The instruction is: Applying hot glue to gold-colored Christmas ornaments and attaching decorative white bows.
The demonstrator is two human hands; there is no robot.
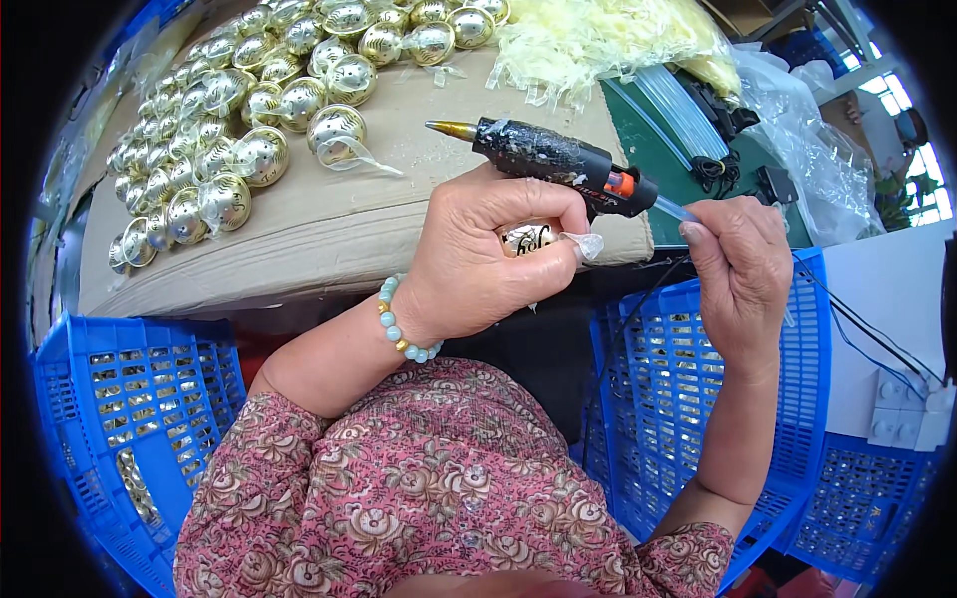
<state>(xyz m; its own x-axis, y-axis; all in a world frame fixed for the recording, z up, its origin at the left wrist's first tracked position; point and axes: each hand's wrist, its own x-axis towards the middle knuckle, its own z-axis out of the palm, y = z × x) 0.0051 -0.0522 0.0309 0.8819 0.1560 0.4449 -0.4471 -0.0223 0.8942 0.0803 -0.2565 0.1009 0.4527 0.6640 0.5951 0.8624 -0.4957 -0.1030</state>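
My left hand [469,249] is closed around a shiny gold ball ornament [526,238] with dark lettering, and a clear plastic scrap [588,245] sticks out between its thumb and forefinger. Just beyond these fingers lies a black glue gun [543,154], smeared with dried glue, its brass nozzle pointing left. Whether the left hand's hidden fingers also hold the gun, I cannot tell. My right hand [743,269] pinches a translucent glue stick [674,207] that runs into the back of the gun.
Many gold ball ornaments [351,78] with clear tabs cover the cardboard-topped table [429,189]. Pale yellow plastic pieces [608,40] are heaped at the back, beside more glue sticks [680,110] and black cable. Blue crates [150,399] flank my lap, with another blue crate [812,289] at right.
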